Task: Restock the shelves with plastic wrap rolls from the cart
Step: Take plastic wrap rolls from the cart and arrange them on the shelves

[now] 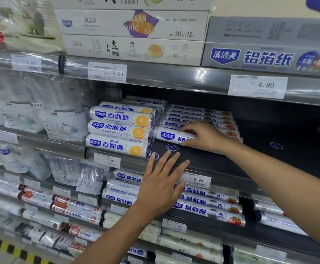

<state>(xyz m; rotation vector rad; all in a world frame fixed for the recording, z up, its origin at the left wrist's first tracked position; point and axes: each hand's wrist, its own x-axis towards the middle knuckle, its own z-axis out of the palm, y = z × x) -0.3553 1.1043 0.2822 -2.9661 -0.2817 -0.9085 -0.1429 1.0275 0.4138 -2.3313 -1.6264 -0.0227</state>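
A white plastic wrap roll [166, 135] with blue lettering lies on the dark middle shelf [203, 161], in front of a row of like rolls [199, 115]. My right hand [206, 137] reaches in from the right and grips this front roll, fingers curled over its top. My left hand [163, 181] is spread flat, fingers straight, its fingertips on the shelf's front edge just below the roll. Left of them stands a stack of rolls with orange-slice pictures [120, 130].
The right part of the middle shelf [281, 134] is dark and bare. Boxes of baking paper [132, 48] and foil [269, 58] fill the shelf above. More wrap rolls [208, 204] lie on the shelf below. Price tags [198, 180] line the shelf edges. No cart is in view.
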